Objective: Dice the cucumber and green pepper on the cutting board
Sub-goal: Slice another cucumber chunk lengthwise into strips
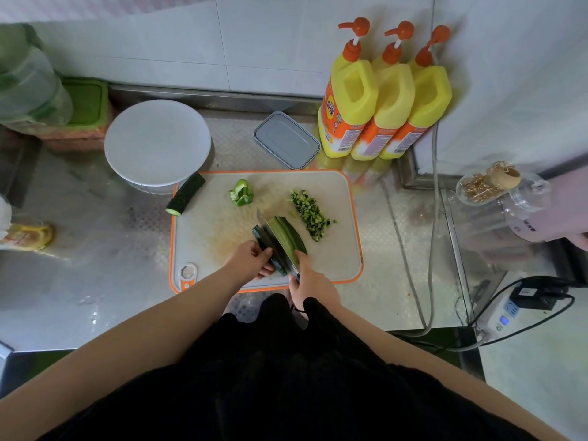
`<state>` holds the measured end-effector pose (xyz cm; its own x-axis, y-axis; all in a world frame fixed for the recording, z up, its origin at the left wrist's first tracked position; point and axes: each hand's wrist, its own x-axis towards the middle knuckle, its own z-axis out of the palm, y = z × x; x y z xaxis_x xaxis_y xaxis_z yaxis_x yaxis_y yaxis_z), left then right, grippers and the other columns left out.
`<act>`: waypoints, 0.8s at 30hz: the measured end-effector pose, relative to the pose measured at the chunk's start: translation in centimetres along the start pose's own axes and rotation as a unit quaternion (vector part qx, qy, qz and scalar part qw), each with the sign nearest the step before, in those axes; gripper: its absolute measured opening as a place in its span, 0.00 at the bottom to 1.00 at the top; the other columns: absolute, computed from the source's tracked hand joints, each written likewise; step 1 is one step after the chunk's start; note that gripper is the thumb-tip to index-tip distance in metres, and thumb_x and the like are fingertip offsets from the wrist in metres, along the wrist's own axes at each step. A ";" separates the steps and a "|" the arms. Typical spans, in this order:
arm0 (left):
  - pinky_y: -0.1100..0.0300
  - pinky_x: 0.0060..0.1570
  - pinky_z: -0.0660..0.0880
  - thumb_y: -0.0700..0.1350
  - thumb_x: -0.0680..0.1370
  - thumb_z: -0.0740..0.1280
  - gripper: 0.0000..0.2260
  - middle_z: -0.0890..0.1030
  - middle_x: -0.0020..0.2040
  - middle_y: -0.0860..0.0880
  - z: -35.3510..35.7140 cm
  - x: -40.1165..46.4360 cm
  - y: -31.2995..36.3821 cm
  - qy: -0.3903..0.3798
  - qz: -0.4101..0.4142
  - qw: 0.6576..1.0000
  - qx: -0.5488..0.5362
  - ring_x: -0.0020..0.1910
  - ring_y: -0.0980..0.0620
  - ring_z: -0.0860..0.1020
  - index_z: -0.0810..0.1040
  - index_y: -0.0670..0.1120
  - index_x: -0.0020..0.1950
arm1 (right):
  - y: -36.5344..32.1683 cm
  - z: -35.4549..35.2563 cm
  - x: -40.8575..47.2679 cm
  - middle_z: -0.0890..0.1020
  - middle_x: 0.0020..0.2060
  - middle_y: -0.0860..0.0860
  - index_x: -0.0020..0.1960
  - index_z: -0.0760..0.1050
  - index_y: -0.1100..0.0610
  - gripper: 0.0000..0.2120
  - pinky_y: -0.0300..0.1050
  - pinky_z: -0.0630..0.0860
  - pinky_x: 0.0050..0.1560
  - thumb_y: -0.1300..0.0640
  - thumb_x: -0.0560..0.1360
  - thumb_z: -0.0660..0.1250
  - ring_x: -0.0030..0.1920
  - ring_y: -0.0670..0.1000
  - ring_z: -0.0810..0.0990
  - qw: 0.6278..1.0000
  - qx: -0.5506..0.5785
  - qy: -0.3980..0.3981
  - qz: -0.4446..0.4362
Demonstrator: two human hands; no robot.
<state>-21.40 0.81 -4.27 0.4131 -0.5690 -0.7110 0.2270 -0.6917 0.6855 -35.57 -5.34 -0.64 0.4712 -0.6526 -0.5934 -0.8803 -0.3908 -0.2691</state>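
Note:
A white cutting board [219, 224] with an orange rim lies on the steel counter. Near its front, a piece of cucumber [288, 233] lies cut lengthwise into strips. My left hand [249, 261] grips its near end. My right hand [310, 281] holds a knife [270, 232] by the handle, index finger along the blade, which stands lengthwise in the cucumber. A pile of diced cucumber [310, 214] lies to the right. A green pepper piece [241, 193] sits at the back of the board. Another cucumber piece [186, 198] rests across the board's back left corner.
A white round bowl [157, 143] stands behind the board on the left, a grey lidded box [286, 140] behind it on the right. Three yellow pump bottles [381, 103] stand at the back right. A glass jar [496, 189], cables and a power strip [506, 313] lie to the right.

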 end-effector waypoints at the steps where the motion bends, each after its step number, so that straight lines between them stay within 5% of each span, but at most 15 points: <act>1: 0.56 0.37 0.77 0.45 0.82 0.62 0.10 0.83 0.35 0.44 0.0 0.0 0.1 -0.002 -0.002 1.000 0.003 0.35 0.48 0.81 0.68 0.41 0.44 | 0.0 0.0 0.1 0.78 0.58 0.54 0.76 0.50 0.52 0.27 0.50 0.74 0.56 0.48 0.81 0.55 0.58 0.55 0.78 1.000 -0.010 0.006 0.010; 5: 0.58 0.37 0.78 0.44 0.83 0.60 0.10 0.83 0.35 0.46 -0.2 0.1 0.2 -0.016 -0.011 0.999 0.027 0.35 0.50 0.82 0.70 0.39 0.46 | 0.1 -0.2 0.2 0.80 0.53 0.54 0.66 0.62 0.57 0.17 0.50 0.76 0.52 0.50 0.81 0.54 0.54 0.56 0.79 1.000 -0.028 0.002 0.013; 10: 0.61 0.34 0.77 0.42 0.83 0.58 0.09 0.83 0.38 0.45 -0.5 0.1 0.3 -0.028 -0.014 0.999 0.024 0.34 0.52 0.81 0.70 0.38 0.48 | -0.2 -0.5 0.1 0.80 0.49 0.55 0.60 0.66 0.58 0.12 0.50 0.77 0.50 0.52 0.81 0.54 0.51 0.56 0.80 0.999 -0.044 -0.003 -0.017; 24: 0.57 0.32 0.75 0.43 0.83 0.60 0.09 0.82 0.37 0.42 -0.5 0.3 0.2 -0.027 -0.018 0.999 -0.007 0.33 0.47 0.80 0.66 0.43 0.44 | -0.3 -1.2 -0.5 0.81 0.48 0.56 0.54 0.70 0.58 0.14 0.49 0.75 0.48 0.49 0.82 0.52 0.50 0.57 0.80 0.996 -0.054 0.034 -0.064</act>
<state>-20.76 0.68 -4.25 0.3571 -0.5676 -0.7419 0.2526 -0.7059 0.6617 -35.46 -5.68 0.65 0.5858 -0.6338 -0.5051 -0.8029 -0.5390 -0.2547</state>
